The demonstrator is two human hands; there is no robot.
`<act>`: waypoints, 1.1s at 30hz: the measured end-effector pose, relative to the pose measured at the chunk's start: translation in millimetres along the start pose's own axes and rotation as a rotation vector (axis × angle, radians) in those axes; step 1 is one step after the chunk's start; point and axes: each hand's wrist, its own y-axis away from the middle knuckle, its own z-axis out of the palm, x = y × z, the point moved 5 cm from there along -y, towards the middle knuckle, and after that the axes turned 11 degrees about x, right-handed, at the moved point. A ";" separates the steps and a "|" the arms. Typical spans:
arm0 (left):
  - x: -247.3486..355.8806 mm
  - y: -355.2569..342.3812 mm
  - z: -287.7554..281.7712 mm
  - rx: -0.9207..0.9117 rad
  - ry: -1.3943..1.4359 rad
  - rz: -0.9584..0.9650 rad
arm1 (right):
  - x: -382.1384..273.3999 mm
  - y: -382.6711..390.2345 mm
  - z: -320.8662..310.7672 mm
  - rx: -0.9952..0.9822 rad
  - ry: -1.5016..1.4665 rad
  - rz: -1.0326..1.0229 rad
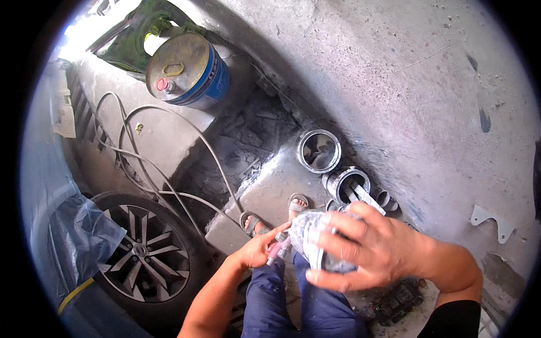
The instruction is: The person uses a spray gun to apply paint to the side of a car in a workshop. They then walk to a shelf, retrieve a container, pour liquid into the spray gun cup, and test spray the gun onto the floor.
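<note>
Over my knees, my left hand [260,248] is closed around a spray gun [277,249], of which a pinkish body and silvery knobs show; part of it is hidden by the fingers. Beside it is a round cup [307,234] wrapped in crinkled clear plastic, apparently joined to the gun. My right hand [360,245] is curled over the cup from the right, its fingers slightly blurred. The cup's far side lies under that hand.
A grey hose [214,151] loops across the floor toward my feet. At left stand a car wheel [141,253] and plastic sheeting [84,219]. A blue drum [217,79] is ahead. Along the wall stand an open can [319,151] and another can [338,186] holding flat sticks.
</note>
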 end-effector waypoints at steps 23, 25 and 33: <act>-72.3 40.0 -47.6 0.509 -0.280 -0.211 | 7.4 167.2 94.0 0.837 -0.350 1.209; -93.5 43.9 -50.6 0.519 -0.295 -0.311 | 1.3 175.6 105.0 0.834 -0.367 1.252; -79.4 2.2 -29.0 0.652 -0.455 -0.318 | -11.4 226.4 123.2 0.840 -0.354 1.388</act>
